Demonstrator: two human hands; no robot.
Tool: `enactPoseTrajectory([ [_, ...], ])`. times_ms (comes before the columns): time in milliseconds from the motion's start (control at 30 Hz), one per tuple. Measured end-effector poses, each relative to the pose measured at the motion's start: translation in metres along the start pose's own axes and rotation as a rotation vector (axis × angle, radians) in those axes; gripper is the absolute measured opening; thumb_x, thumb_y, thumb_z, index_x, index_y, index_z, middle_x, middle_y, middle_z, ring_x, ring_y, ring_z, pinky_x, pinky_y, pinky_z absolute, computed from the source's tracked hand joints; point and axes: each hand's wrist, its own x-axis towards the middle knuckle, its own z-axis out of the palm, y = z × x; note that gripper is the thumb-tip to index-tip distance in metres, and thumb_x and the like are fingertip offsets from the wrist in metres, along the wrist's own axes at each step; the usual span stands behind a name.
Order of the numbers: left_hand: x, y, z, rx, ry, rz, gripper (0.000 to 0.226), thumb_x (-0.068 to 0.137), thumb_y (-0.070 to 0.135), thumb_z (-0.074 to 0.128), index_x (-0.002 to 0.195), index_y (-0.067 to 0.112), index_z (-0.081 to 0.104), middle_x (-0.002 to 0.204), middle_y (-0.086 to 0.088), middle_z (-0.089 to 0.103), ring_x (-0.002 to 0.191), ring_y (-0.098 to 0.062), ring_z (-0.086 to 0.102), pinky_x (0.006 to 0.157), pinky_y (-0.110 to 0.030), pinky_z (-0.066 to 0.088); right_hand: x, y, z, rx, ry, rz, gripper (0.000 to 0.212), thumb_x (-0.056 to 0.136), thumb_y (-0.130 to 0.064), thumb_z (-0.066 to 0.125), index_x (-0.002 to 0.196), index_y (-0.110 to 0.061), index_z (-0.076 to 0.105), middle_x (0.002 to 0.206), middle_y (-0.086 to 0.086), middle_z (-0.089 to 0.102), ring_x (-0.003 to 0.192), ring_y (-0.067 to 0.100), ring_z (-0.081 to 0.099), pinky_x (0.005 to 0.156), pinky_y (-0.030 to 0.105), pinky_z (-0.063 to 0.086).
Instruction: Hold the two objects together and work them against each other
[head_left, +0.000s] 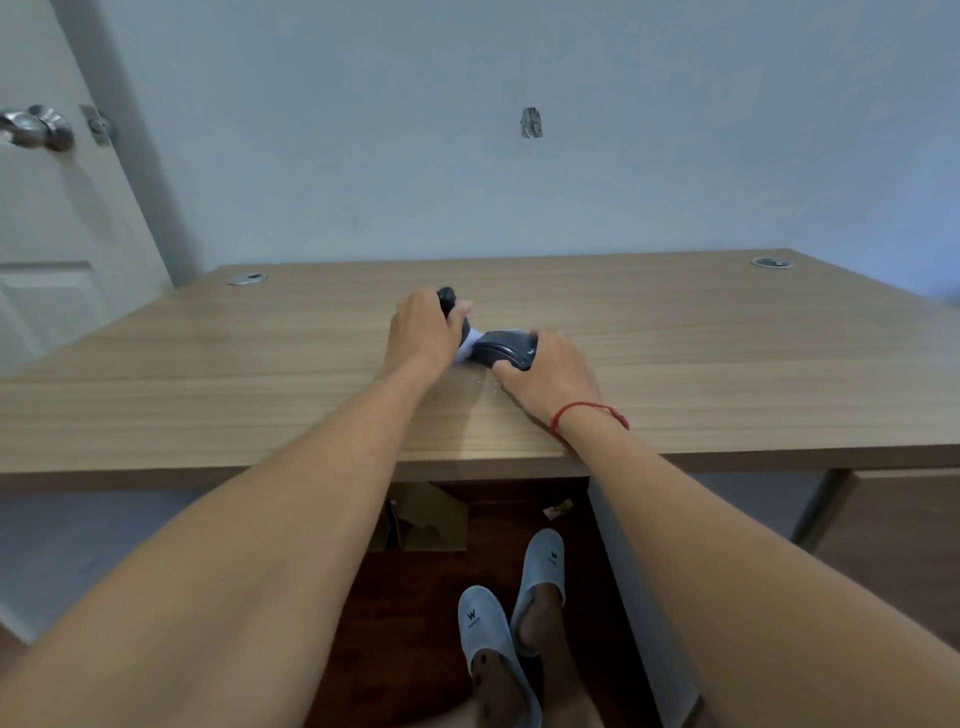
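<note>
My left hand (423, 332) grips a dark rounded object (448, 300) with a white part (467, 347) below it, near the middle of the wooden desk (208, 374). My right hand (550, 376) holds a dark grey slipper (506, 351) with a small W mark, lying flat on the desk just right of the left hand. The two dark things touch or nearly touch between my hands. A red string bracelet (589, 413) circles my right wrist.
Two round cable grommets (248, 279) (771, 262) sit at the desk's far corners against a pale wall. A white door with a metal handle (39, 127) stands at left. Under the desk are a cardboard piece (431, 519) and my feet in grey slippers (493, 639).
</note>
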Motion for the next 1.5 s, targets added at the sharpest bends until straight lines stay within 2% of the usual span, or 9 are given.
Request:
enactPoseTrajectory([
  [200,-0.001,0.007,-0.009,-0.152,0.034,0.083,0.039,0.095,0.040,0.050,0.072,0.009,0.045,0.071,-0.005,0.050,0.074,-0.025,0.047,0.065,-0.029,0.031,0.003,0.003,0.002,-0.104,-0.011,-0.055,0.051,0.085,-0.049,0.063,0.125,-0.018,0.054,0.125,0.007,0.052,0.117,0.026,0.049,0.094,0.038,0.043],
  [400,0.000,-0.002,-0.004,0.059,-0.019,-0.012,0.037,0.098,0.033,0.048,0.098,-0.003,0.056,0.105,-0.024,0.062,0.097,-0.038,0.058,0.071,-0.032,0.035,0.001,0.001,0.001,-0.085,-0.040,-0.088,0.056,0.092,-0.039,0.060,0.138,-0.013,0.043,0.136,0.010,0.049,0.126,0.027,0.044,0.104,0.040,0.038],
  [600,-0.011,0.005,-0.007,-0.171,0.068,0.106,0.035,0.096,0.036,0.050,0.078,0.006,0.050,0.078,-0.013,0.056,0.073,-0.026,0.048,0.065,-0.029,0.033,0.001,-0.003,-0.001,-0.086,-0.040,-0.077,0.050,0.093,-0.034,0.059,0.136,-0.012,0.045,0.133,0.010,0.053,0.124,0.027,0.046,0.100,0.039,0.039],
  [733,-0.010,-0.005,-0.007,0.007,0.045,-0.057,0.042,0.098,0.036,0.046,0.102,-0.004,0.056,0.109,-0.024,0.062,0.101,-0.039,0.058,0.078,-0.039,0.044,-0.001,-0.003,0.001,-0.123,-0.029,-0.095,0.045,0.095,-0.032,0.057,0.133,-0.011,0.046,0.133,0.010,0.053,0.123,0.029,0.047,0.099,0.039,0.038],
  [900,-0.007,-0.003,-0.012,-0.135,0.058,0.050,0.040,0.098,0.034,0.047,0.092,-0.004,0.056,0.096,-0.023,0.062,0.090,-0.036,0.056,0.069,-0.031,0.034,0.001,-0.002,0.001,-0.164,-0.041,-0.135,0.049,0.097,-0.031,0.052,0.142,-0.015,0.039,0.140,0.008,0.050,0.128,0.029,0.043,0.103,0.039,0.035],
  [1133,-0.005,-0.018,-0.006,-0.074,0.045,-0.029,0.041,0.098,0.034,0.047,0.100,-0.006,0.056,0.106,-0.025,0.062,0.100,-0.038,0.056,0.081,-0.039,0.042,0.000,-0.002,0.001,-0.085,-0.097,-0.138,0.049,0.098,-0.028,0.050,0.144,-0.014,0.037,0.140,0.008,0.051,0.128,0.028,0.046,0.107,0.042,0.036],
  [1267,-0.010,-0.018,-0.006,-0.125,0.036,0.006,0.034,0.097,0.034,0.049,0.085,0.003,0.052,0.088,-0.017,0.058,0.082,-0.029,0.051,0.068,-0.031,0.034,0.001,-0.005,0.002,-0.059,-0.007,-0.045,0.044,0.101,-0.033,0.035,0.135,-0.007,0.043,0.132,0.014,0.057,0.121,0.033,0.052,0.104,0.045,0.036],
  [1367,-0.015,-0.022,-0.006,-0.120,0.001,0.048,0.034,0.096,0.037,0.049,0.083,0.005,0.052,0.083,-0.007,0.054,0.077,-0.023,0.048,0.067,-0.030,0.034,0.002,-0.004,0.003,-0.096,0.121,0.105,0.053,0.098,-0.048,0.034,0.130,-0.007,0.048,0.131,0.016,0.055,0.123,0.033,0.049,0.106,0.046,0.033],
  [1500,-0.016,-0.021,-0.008,-0.156,0.035,0.063,0.034,0.095,0.036,0.051,0.082,0.005,0.053,0.082,-0.007,0.053,0.076,-0.022,0.047,0.067,-0.029,0.033,0.007,-0.001,0.004,-0.044,0.106,0.147,0.056,0.097,-0.049,0.037,0.132,-0.008,0.049,0.133,0.014,0.056,0.127,0.032,0.047,0.110,0.045,0.028],
])
